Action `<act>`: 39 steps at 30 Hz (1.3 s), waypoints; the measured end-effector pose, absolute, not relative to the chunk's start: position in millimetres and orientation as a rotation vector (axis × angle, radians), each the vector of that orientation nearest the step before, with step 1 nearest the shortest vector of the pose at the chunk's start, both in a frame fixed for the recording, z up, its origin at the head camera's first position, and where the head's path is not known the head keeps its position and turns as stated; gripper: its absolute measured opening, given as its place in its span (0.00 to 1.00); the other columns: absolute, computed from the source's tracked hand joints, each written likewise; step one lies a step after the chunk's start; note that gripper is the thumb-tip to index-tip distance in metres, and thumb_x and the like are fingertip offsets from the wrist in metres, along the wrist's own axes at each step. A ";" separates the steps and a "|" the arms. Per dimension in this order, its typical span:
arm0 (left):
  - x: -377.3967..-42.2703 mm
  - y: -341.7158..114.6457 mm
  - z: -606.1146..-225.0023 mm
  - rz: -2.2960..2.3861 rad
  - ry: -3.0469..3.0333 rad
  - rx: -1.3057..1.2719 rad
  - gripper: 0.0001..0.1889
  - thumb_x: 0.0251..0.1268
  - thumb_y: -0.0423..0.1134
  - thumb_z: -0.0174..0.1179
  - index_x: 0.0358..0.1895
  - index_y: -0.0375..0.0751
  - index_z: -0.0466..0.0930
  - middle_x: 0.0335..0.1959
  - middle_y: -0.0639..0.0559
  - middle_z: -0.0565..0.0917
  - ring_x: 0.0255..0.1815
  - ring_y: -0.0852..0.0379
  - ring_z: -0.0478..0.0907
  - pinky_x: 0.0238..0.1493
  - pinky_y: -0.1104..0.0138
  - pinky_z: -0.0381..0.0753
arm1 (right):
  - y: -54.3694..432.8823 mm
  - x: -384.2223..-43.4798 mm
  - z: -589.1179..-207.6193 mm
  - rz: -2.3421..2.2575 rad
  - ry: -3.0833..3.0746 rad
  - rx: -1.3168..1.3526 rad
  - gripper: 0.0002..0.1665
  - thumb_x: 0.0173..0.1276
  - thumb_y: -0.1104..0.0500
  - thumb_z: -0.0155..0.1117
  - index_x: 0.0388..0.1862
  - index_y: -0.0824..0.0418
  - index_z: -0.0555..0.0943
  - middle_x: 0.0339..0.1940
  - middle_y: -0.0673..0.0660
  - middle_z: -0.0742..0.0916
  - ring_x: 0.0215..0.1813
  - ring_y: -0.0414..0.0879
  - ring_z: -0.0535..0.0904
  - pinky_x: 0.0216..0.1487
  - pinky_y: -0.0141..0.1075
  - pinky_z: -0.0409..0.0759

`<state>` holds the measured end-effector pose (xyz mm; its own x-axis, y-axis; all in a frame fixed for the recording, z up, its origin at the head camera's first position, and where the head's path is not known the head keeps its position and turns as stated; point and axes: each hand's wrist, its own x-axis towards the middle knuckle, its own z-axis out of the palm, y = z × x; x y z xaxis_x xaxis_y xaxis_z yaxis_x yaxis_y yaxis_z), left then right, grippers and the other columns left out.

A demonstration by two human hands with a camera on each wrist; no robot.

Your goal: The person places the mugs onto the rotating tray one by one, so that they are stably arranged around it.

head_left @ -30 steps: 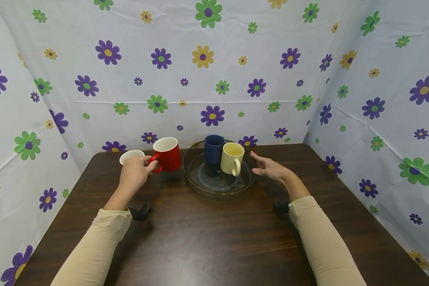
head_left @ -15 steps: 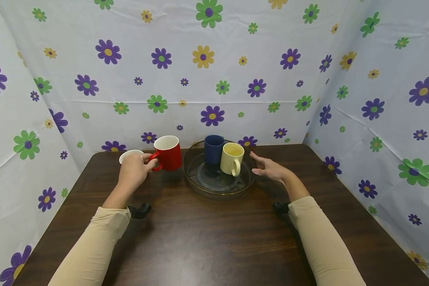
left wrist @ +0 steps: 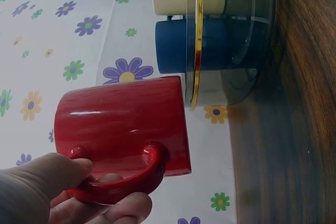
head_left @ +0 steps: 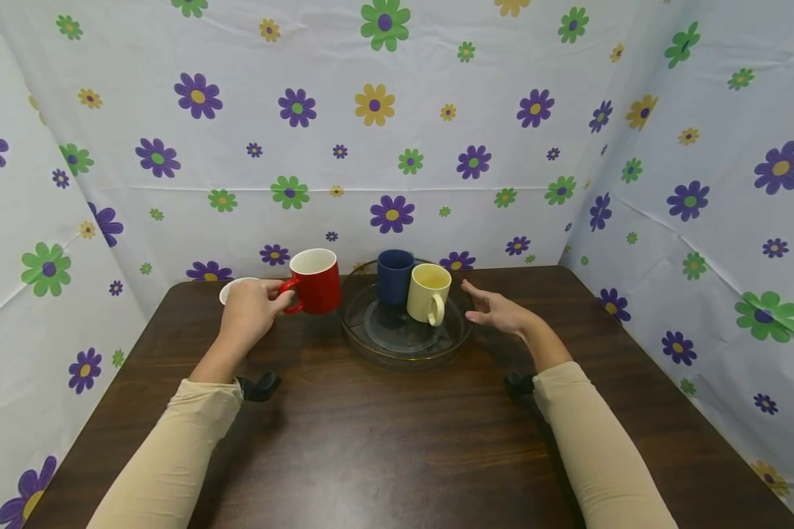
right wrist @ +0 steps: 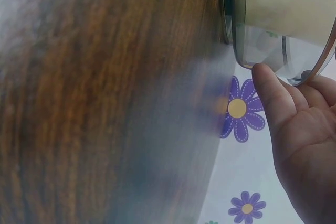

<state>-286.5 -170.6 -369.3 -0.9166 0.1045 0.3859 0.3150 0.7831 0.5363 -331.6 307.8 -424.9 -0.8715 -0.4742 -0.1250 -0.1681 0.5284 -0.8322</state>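
My left hand [head_left: 248,312] grips the handle of a red mug [head_left: 321,285] with a white inside. In the left wrist view the red mug [left wrist: 123,121] is off the table, its base near the gold-rimmed side of a clear, smoky glass dish [left wrist: 252,40]. Inside that round dish [head_left: 403,358] stand a dark blue mug [head_left: 394,278] and a pale yellow mug [head_left: 426,295], side by side. My right hand [head_left: 503,312] is at the dish's right side, fingers extended; in the right wrist view the thumb [right wrist: 265,90] lies right at the glass.
A white cup [head_left: 228,292] stands behind my left hand, mostly hidden by it. Brown wood-grain table [head_left: 384,441] spreads out in front of the dish. Flower-printed white sheeting [head_left: 344,169] hangs close behind and at both sides.
The red mug in my left hand has shifted slightly right and up, closer to the dish's left rim. My right hand stays nearly where it was, and the two mugs have not moved.
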 end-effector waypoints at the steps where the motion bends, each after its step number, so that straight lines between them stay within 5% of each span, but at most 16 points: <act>1: -286.2 -170.4 -369.2 -0.881 -2.635 -0.324 0.14 0.68 0.35 0.67 0.48 0.26 0.87 0.31 0.35 0.89 0.21 0.51 0.79 0.21 0.66 0.75 | 307.4 -331.5 -424.7 -1.274 2.432 -0.528 0.46 0.79 0.64 0.55 0.84 0.61 0.40 0.85 0.61 0.42 0.83 0.65 0.36 0.76 0.64 0.48; 29: -287.8 -152.9 -368.9 -0.940 -2.638 -0.388 0.13 0.67 0.36 0.67 0.48 0.28 0.87 0.37 0.35 0.89 0.26 0.49 0.84 0.24 0.67 0.80 | 307.4 -332.2 -426.0 -1.256 2.460 -0.561 0.46 0.79 0.63 0.56 0.84 0.64 0.41 0.85 0.62 0.44 0.83 0.64 0.35 0.77 0.64 0.45; 39: -289.4 -146.1 -366.9 -0.931 -2.650 -0.408 0.15 0.67 0.37 0.66 0.49 0.28 0.87 0.38 0.36 0.89 0.27 0.48 0.87 0.26 0.66 0.82 | 308.2 -329.3 -425.6 -1.280 2.431 -0.528 0.47 0.79 0.63 0.56 0.85 0.58 0.40 0.85 0.61 0.42 0.83 0.64 0.34 0.75 0.65 0.50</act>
<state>-289.4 -146.1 -366.9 -0.9139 0.1640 0.3713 0.3602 0.7493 0.5558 -329.3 308.2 -425.6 -0.8720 -0.4731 -0.1256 -0.1643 0.5245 -0.8354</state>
